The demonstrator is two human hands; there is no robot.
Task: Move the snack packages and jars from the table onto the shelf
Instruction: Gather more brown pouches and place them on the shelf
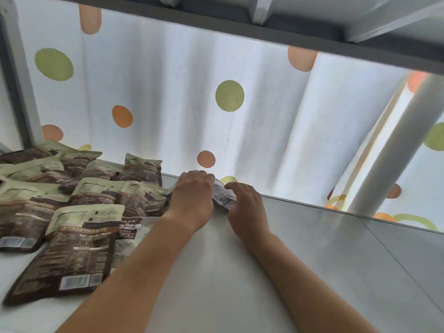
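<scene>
1. Snack packages (79,251) lie flat in a messy bunch on the left side of the shelf (312,248). Some lie partly on top of others.
2. One more small packet (224,197) sits near the back edge of the shelf, between the two hands. It looks white with dark print. Most of it is hidden.
3. These bags look light and soft. They are probably crinkly and a bit slippery, so they may slide on the smooth shelf. I think the stuff inside could break if squeezed hard.
4. A good place to hold a bag is likely its flat sealed edge, or with a flat hand on top to push it.
5. The left hand (192,193) lies over the left part of the small packet. Its fingers bend down over the far end. I cannot tell if it grips or only presses.
6. The right hand (245,203) touches the right edge of the small packet with loosely bent fingers.
7. I see no jars here.
</scene>
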